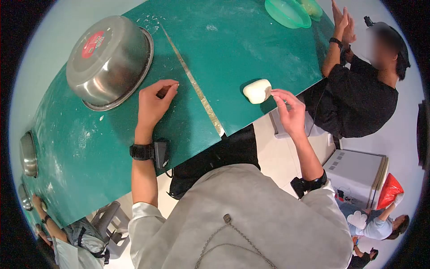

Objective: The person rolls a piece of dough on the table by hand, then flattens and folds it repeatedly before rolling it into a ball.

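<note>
A smooth, pale lump of dough point(256, 92) rests on the green tabletop point(233, 49) near its front edge. My right hand point(292, 111) reaches in from the right, its fingers stretched out and the fingertips right at the dough's side. The tips cast a small shadow on it. Farther left, my left hand point(155, 104) is over the table with curled fingers, thumb and forefinger brought together; I cannot tell whether they pinch anything. Beside that hand stands a large upturned steel basin point(112, 62) with a red label.
A metal strip point(190, 76) crosses the table. Green plastic bowls point(286, 13) stand at the far right, where a person in black point(358, 98) sits. Smaller steel bowls point(28, 154) line the left side, near another person point(74, 242). A white cabinet point(354, 175) stands behind right.
</note>
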Available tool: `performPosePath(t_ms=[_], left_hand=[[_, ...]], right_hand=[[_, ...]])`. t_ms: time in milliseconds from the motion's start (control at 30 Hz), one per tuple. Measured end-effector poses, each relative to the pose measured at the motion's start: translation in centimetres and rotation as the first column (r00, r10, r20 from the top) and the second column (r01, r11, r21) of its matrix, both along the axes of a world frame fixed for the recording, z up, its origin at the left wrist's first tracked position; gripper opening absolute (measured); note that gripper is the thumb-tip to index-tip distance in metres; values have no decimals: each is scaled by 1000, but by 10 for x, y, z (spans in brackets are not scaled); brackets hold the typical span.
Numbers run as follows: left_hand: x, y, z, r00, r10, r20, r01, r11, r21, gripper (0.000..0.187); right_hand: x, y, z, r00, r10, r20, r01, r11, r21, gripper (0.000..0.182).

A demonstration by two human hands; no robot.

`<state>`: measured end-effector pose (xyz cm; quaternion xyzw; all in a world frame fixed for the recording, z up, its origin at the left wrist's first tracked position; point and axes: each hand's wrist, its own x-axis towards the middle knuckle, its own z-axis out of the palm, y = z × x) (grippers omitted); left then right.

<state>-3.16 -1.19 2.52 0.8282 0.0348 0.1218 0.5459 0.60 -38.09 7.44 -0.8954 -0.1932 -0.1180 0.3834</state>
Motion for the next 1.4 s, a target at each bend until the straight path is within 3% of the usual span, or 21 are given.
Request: performPosePath(t_ms=[333, 667, 867, 933, 1267, 1333, 1400], left_hand=[[0, 1, -3, 1000, -2, 15, 2, 1000, -5, 14], [-1, 1, -1, 1000, 8, 6, -8, 1000, 24, 14], [-1, 0, 0, 1000, 12, 28, -12, 1000, -8, 14], [-2, -1, 5, 998, 16, 55, -21, 996, 84, 14], [0, 1, -1, 1000, 8, 17, -8, 1000, 9, 14], [-1, 0, -2, 1000, 15, 25, -15, 1000, 22, 14], [-1, -1, 1, 1000, 10, 24, -11, 1000, 24, 14]], right_hand=[[6, -3, -6, 981, -176, -76, 175, 984, -15, 16], [10, -1, -6, 996, -87, -6, 87, 996, -32, 11], [15, 1, -1, 997, 24, 74, -16, 994, -112, 11], [11, 3, 5, 996, 55, 65, -41, 979, -200, 10], [8, 4, -7, 996, -10, 93, 14, 999, -47, 13], [11, 8, -1, 966, 11, 259, 10, 997, -82, 16], [12, 3, -2, 967, -13, 256, 40, 994, -100, 14]])
